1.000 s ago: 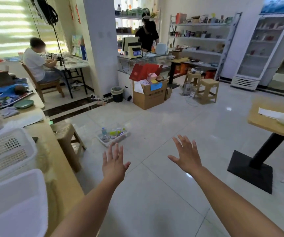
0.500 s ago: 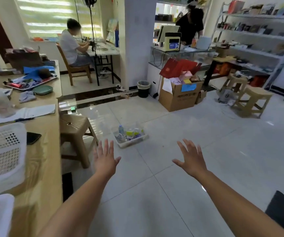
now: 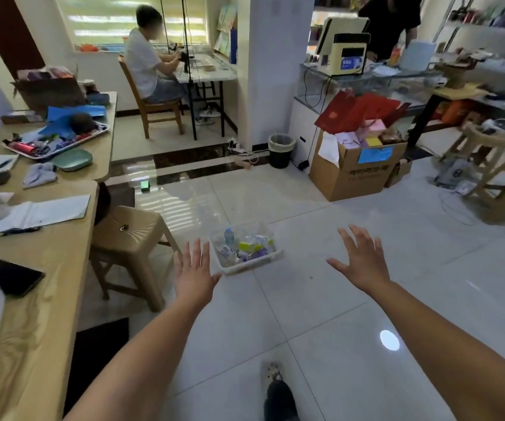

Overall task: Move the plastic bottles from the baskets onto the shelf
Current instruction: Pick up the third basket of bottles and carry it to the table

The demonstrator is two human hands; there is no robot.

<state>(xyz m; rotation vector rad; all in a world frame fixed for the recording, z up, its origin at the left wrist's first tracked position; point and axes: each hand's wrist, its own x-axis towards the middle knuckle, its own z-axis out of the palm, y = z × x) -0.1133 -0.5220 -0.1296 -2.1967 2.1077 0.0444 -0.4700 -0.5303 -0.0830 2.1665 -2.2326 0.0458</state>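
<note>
Open tiled floor [image 3: 306, 299] runs ahead, edged on the left by the long wooden table [image 3: 32, 314] and a stool [image 3: 129, 229], with a cardboard box [image 3: 354, 174] further right. The left hand [image 3: 195, 271] and right hand [image 3: 363, 262] reach forward, fingers spread flat, holding nothing. The plastic bottles [image 3: 229, 237] lie in a white basket [image 3: 251, 265] on the floor, just beyond the left hand. The shelf [image 3: 494, 66] stands far right.

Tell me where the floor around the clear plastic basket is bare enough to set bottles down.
Bare white floor tiles lie right of the clear plastic basket, up to the brown cardboard box, and in front of it toward the camera. Left is tighter: the beige plastic stool stands close there. The basket itself is crowded with bottles.
</note>
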